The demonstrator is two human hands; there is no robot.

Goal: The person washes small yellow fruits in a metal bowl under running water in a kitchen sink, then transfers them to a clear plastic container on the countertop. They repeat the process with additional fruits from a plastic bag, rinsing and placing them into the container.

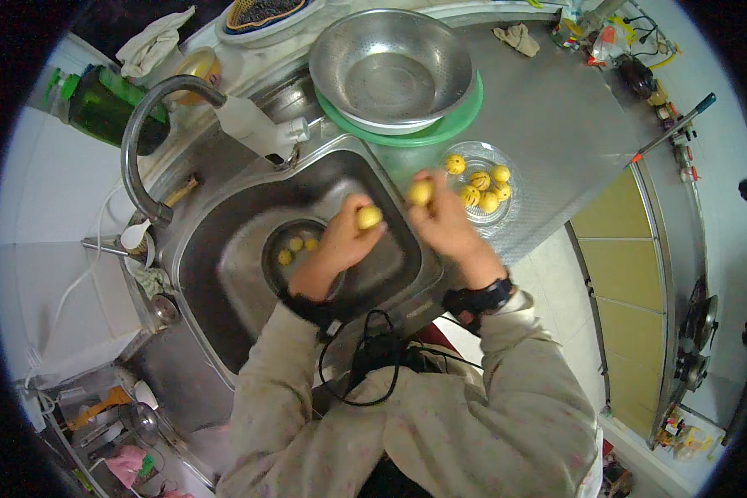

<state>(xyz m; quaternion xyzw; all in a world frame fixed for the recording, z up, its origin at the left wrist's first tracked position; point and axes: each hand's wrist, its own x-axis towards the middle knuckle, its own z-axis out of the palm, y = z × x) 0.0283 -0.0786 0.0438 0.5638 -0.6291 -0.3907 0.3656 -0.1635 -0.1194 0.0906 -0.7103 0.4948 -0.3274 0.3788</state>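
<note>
My left hand (pixel 342 239) is over the sink, its fingers closed around a small yellow fruit (pixel 368 217). Another yellow fruit (pixel 419 192) sits in the fingers of my right hand (pixel 445 221), slightly blurred, above the sink's right edge. Beneath my left hand, three yellow fruits (pixel 295 243) show in a round metal bowl (pixel 272 235) in the stainless-steel sink (pixel 236 324); my hand and forearm hide part of the bowl. Just beyond my right hand, a clear glass plate (pixel 480 149) carries several yellow fruits (pixel 480 180), most with dark stripes.
A large steel colander (pixel 392 75) stands over a green plastic lid or basin (pixel 467 115) behind the sink. The curved faucet (pixel 138 118) arches in from the left. A green-capped bottle (pixel 109 106) and a brush (pixel 183 190) are at left. A beige cloth (pixel 518 40) lies on the counter.
</note>
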